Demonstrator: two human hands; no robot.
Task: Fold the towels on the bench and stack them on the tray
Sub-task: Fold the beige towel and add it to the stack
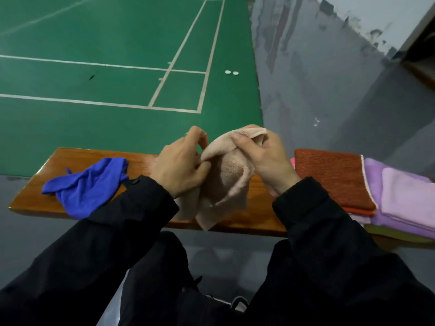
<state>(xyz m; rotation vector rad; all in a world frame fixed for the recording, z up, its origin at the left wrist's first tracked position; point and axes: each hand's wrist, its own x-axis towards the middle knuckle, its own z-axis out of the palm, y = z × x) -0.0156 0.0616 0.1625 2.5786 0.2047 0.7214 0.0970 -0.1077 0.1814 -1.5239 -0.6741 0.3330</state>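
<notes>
Pinching beige towel [226, 175] above bench [141, 161]: left hand [181, 168], right hand [263, 158].

Indoor sports hall: green court [106, 85] with white lines [179, 52]

Crumpled beige towel [227, 175] hangs mid-tabletop [70, 158]; blue towel [87, 184] crumpled left; folded rust towel [334, 177] and lilac towels [407, 196] stacked right.

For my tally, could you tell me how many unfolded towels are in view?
2: the crumpled blue towel lying on the bench's left end, and the beige terry towel held at centre.
</notes>
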